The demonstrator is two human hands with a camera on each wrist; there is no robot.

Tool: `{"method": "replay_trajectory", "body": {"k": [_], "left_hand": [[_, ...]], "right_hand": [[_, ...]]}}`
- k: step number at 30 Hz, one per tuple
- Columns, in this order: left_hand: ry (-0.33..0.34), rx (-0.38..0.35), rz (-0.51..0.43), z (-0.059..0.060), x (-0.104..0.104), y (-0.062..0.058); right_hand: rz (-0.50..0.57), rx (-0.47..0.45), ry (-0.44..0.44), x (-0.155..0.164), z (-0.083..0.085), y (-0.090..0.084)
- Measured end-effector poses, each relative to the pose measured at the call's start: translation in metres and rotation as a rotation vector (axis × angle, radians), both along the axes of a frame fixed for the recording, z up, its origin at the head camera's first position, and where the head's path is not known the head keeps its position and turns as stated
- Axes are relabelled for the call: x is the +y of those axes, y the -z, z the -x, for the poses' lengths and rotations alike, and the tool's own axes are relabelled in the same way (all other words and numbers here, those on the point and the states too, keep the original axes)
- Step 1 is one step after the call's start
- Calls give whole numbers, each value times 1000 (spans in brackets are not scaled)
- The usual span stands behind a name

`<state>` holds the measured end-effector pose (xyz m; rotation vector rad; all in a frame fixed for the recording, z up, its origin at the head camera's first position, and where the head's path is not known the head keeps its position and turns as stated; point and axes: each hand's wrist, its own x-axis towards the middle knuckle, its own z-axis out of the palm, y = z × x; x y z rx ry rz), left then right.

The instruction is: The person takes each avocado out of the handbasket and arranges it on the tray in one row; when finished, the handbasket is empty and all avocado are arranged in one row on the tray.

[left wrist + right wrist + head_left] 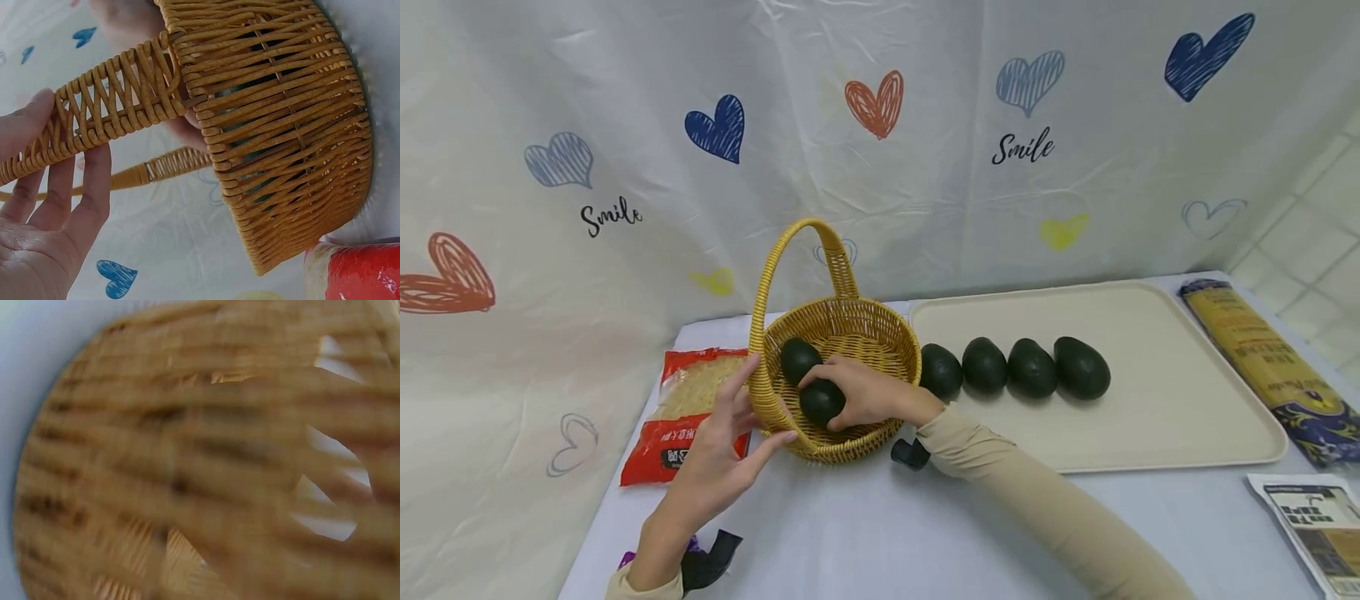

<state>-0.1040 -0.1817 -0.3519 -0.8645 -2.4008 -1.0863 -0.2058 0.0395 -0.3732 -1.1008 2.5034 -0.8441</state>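
Inside the wicker basket (880, 333), the right hand (868, 392) curls its fingers over a dark avocado (821, 401), which lies under the palm near the front rim; a second avocado (798, 359) sits just behind it in the basket. The left hand (718, 454) has its grip spread, straight fingers and thumb touching the basket's handle (775, 275) where it meets the rim. The left wrist view shows those fingers (87, 187) lying against the woven handle (119, 94) from close up, while the right wrist view gives only blurred wickerwork. Only the head view shows four more avocados (1015, 367) in a row on a beige tray (1187, 400) on the worktop (865, 533).
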Motion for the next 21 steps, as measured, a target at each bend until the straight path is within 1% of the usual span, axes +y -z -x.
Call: {"method": "replay_trajectory", "body": {"k": [5,9,14,21], "left_hand": [[14,9,-4,0,0,-1],[25,15,-12,0,0,-2],[26,2,-15,0,-1,-1],[2,-10,3,1,-1,-1]], "right_hand": [[-24,17,9,19,7,-3],[-42,57,-16,29,11,-6],[-49,92,-44,36,12,-7],[-43,58,-49,36,11,-4]]}}
